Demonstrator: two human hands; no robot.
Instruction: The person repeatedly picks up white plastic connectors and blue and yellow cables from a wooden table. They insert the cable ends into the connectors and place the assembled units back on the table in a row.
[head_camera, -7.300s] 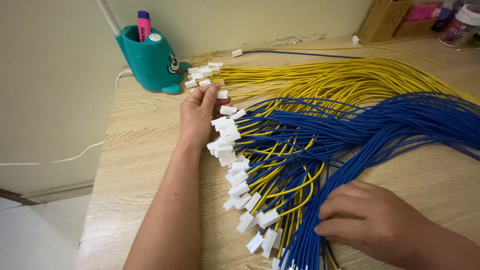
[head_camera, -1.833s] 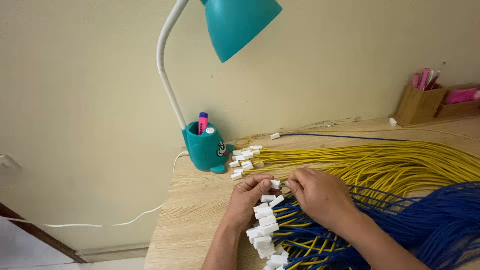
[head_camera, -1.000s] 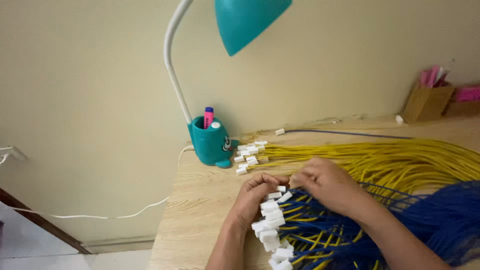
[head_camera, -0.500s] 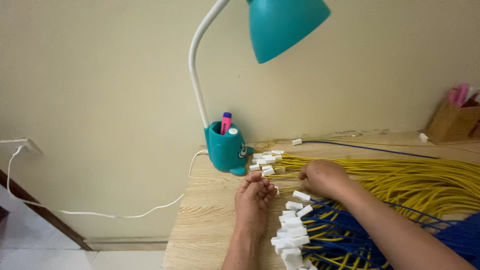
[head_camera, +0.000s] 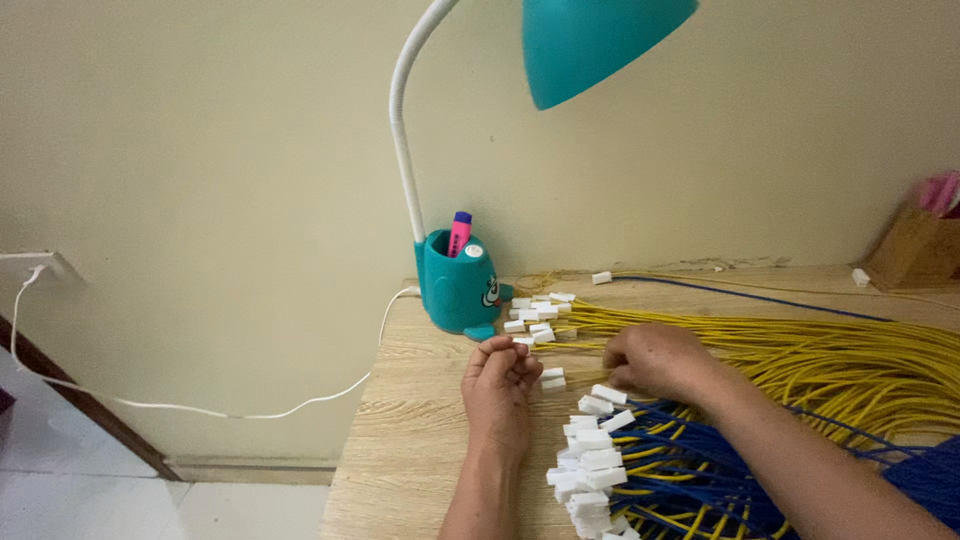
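resting palm-down: left hand (head_camera: 497, 393) | right hand (head_camera: 652, 360) curled (on yellow wires (head_camera: 800, 345))

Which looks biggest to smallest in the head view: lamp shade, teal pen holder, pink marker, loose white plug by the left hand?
1. Lamp shade, largest, though cut off by the frame top.
2. Teal pen holder.
3. Pink marker, only its upper part showing.
4. White plug by the left hand, smallest.
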